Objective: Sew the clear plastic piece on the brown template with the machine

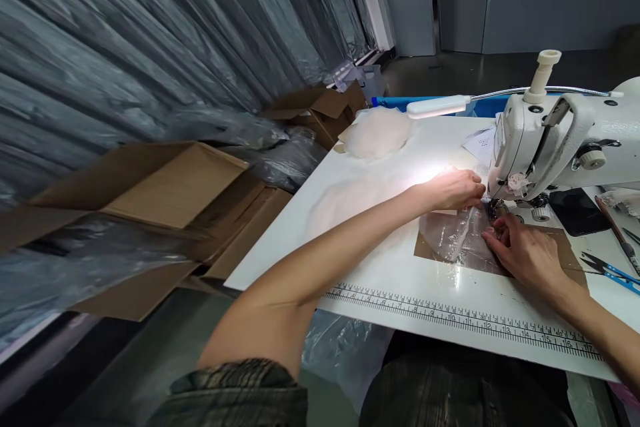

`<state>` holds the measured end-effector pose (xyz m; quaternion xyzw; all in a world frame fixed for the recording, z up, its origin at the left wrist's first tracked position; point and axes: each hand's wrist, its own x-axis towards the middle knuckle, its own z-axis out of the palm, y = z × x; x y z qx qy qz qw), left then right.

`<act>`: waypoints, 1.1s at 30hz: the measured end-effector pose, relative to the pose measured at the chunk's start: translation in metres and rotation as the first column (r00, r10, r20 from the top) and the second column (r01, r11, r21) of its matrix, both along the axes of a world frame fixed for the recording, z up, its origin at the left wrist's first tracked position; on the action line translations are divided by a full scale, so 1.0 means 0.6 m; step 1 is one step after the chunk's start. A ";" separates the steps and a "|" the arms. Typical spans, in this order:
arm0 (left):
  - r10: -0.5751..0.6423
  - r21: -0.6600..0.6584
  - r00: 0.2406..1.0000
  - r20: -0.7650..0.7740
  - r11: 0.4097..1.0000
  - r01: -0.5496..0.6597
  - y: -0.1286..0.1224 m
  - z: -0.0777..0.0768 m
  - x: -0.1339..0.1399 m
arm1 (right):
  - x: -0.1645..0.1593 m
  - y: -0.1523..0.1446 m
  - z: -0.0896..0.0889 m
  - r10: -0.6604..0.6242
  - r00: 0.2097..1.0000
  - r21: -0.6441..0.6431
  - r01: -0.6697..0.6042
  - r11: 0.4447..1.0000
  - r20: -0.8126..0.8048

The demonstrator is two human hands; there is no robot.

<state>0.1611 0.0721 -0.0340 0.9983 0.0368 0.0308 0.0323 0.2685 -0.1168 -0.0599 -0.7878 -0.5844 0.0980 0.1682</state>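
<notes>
A white sewing machine (530, 140) stands at the right of the table, its needle and presser foot (495, 208) low over a piece of thin, see-through material (457, 237). My left hand (456, 188) is just left of the needle, fingers curled and pinched at the material's far edge. Close in front of the presser foot, my right hand (527, 253) has bent fingers and a thumb on the same material. The fingertips of both hands are partly hidden. Under the material lies a brown sheet (565, 247).
Pale, fluffy sheer pieces (379, 132) lie on the white table (370, 287), which has a printed ruler (460, 320) along its front edge. Blue scissors (613, 273) and a black pad (580, 211) are at right. Open cardboard boxes (175, 183) stand left. A lamp (440, 107) reaches over the back.
</notes>
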 end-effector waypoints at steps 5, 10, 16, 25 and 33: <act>-0.057 0.258 0.971 0.234 0.966 -0.005 -0.032 -0.021 -0.034 | 0.005 -0.010 -0.023 0.110 0.971 0.140 -0.142 0.980 0.212; -0.348 0.216 0.910 0.227 0.929 0.301 -0.101 -0.036 -0.105 | 0.018 -0.012 -0.038 0.139 0.972 0.181 -0.174 0.968 0.189; -0.350 0.381 0.848 0.398 0.904 0.194 -0.103 -0.072 -0.092 | 0.022 -0.009 -0.030 0.165 0.973 0.108 -0.184 0.977 0.162; -0.263 0.254 0.851 0.456 0.954 0.159 -0.103 -0.078 -0.094 | 0.059 -0.004 0.010 0.093 0.977 -0.062 -0.106 0.992 -0.191; -0.191 0.178 0.888 0.418 0.976 0.126 -0.103 -0.081 -0.093 | 0.057 -0.022 -0.018 0.314 0.948 0.154 -0.319 0.935 0.057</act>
